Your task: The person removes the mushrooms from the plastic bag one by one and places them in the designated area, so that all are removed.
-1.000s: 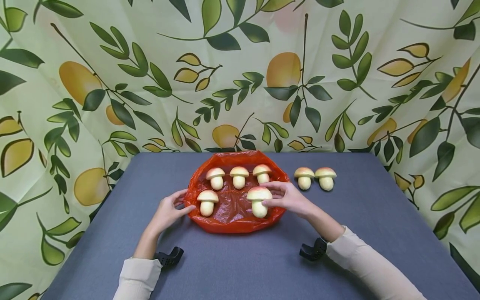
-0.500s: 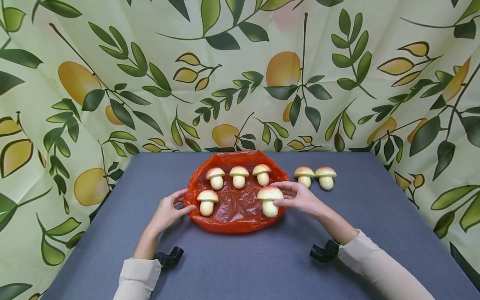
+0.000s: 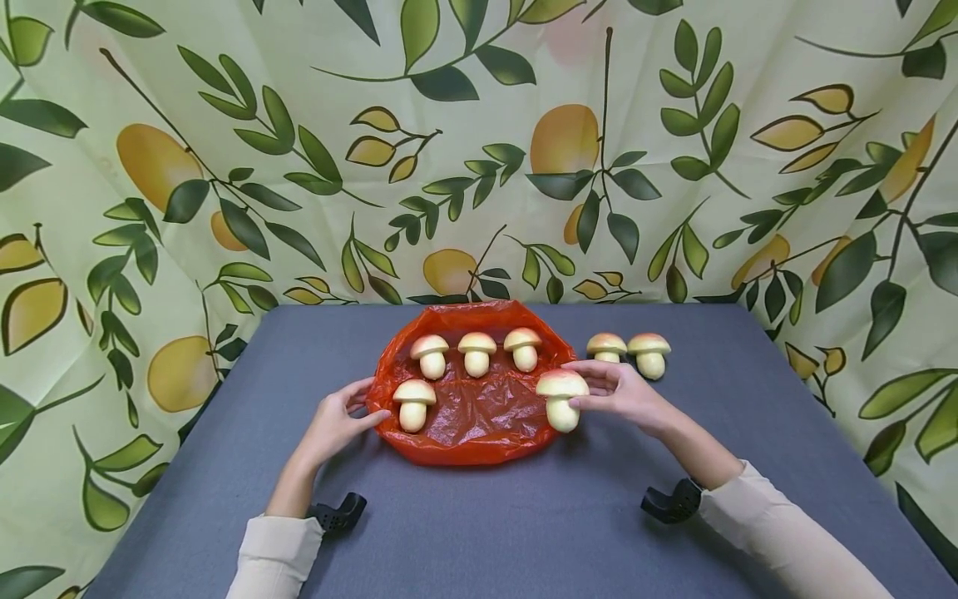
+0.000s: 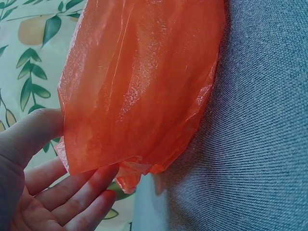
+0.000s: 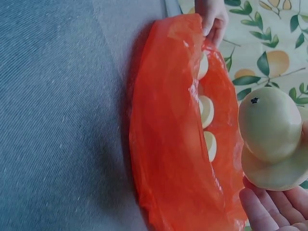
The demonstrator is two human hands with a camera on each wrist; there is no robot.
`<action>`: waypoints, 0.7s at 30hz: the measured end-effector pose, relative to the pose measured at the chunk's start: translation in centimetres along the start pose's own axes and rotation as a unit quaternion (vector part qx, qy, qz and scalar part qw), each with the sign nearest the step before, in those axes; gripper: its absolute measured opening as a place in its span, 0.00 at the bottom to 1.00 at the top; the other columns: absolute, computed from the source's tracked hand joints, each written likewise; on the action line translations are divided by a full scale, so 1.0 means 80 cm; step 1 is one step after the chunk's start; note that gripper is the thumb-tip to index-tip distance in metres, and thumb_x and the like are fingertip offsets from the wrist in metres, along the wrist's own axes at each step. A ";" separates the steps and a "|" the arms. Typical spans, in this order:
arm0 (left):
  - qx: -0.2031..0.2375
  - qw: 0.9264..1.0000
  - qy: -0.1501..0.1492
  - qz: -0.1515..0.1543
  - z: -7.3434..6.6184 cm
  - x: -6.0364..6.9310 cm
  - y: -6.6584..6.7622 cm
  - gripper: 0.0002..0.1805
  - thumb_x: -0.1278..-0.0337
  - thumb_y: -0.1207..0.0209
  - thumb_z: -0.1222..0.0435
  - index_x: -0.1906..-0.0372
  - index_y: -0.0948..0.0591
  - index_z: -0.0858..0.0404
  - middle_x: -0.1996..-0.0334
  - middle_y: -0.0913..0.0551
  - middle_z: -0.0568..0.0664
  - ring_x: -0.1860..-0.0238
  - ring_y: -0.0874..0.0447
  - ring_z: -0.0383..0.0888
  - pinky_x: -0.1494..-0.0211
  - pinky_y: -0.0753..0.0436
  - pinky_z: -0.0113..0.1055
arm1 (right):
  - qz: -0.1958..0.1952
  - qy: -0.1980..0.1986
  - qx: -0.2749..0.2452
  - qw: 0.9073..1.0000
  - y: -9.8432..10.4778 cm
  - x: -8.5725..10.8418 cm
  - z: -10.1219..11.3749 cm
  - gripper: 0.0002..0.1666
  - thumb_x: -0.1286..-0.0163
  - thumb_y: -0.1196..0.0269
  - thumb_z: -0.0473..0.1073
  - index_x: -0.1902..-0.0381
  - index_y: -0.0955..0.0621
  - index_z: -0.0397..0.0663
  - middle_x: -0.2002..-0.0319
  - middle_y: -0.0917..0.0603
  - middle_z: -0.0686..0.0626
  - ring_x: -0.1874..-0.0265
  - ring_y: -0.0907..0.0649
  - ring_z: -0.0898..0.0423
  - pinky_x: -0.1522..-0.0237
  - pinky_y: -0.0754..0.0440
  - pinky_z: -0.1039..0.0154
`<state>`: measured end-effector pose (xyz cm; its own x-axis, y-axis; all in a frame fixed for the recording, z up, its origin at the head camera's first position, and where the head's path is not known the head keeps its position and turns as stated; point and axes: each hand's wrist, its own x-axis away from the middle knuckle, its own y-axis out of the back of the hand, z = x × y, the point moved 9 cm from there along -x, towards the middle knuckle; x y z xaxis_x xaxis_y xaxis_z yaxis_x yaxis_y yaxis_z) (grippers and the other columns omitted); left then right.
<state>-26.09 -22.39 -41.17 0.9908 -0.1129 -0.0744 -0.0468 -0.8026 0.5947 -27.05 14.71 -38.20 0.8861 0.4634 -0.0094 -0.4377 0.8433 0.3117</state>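
Note:
A red plastic bag stands with its mouth spread wide, and several toy mushrooms with pale stems and reddish caps lie inside, among them one at the front left. My left hand holds the bag's left rim between thumb and fingers; the left wrist view shows the fingers behind the plastic. With thumb and fingers my right hand grips another toy mushroom above the bag's right rim. The right wrist view shows this mushroom stem-side toward the camera, with a small dark mark on its stem end.
Two more toy mushrooms stand side by side on the grey-blue table, right of the bag; the right one shows fully, the left one is partly covered by my right hand. A leaf-patterned cloth hangs behind the table.
My right hand has moved right with its mushroom, from over the bag's front right interior to the right rim. My left hand and the bag have stayed in place.

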 end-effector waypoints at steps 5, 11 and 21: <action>-0.001 1.000 0.003 -0.001 0.001 -0.001 0.000 0.33 0.46 0.33 0.65 0.37 0.30 0.74 0.41 0.23 0.70 0.43 0.20 0.62 0.37 0.21 0.52 | -0.007 -0.013 0.012 1.000 0.012 0.007 -0.006 0.35 0.38 0.33 0.39 0.36 0.30 0.30 0.40 0.23 0.30 0.53 0.19 0.76 0.51 0.19 0.78; 0.000 1.000 0.008 -0.003 0.004 -0.001 0.001 0.33 0.47 0.33 0.66 0.36 0.29 0.73 0.41 0.22 0.69 0.43 0.20 0.62 0.37 0.22 0.52 | -0.012 -0.003 0.011 1.000 0.028 0.015 -0.009 0.35 0.38 0.33 0.37 0.37 0.30 0.28 0.48 0.17 0.60 0.54 0.18 0.75 0.52 0.19 0.78; 0.003 1.000 0.001 -0.004 0.004 -0.001 0.003 0.33 0.47 0.33 0.66 0.36 0.29 0.73 0.43 0.22 0.69 0.43 0.20 0.62 0.37 0.21 0.52 | -0.014 0.037 0.019 0.999 0.045 0.021 -0.009 0.32 0.38 0.35 0.32 0.39 0.31 0.22 0.55 0.18 0.74 0.55 0.17 0.74 0.53 0.18 0.79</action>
<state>-26.26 -22.75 -41.30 0.9916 -0.1042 -0.0771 -0.0391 -0.8074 0.5887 -27.23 18.72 -37.78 0.8834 0.4603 -0.0880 -0.4064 0.8459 0.3455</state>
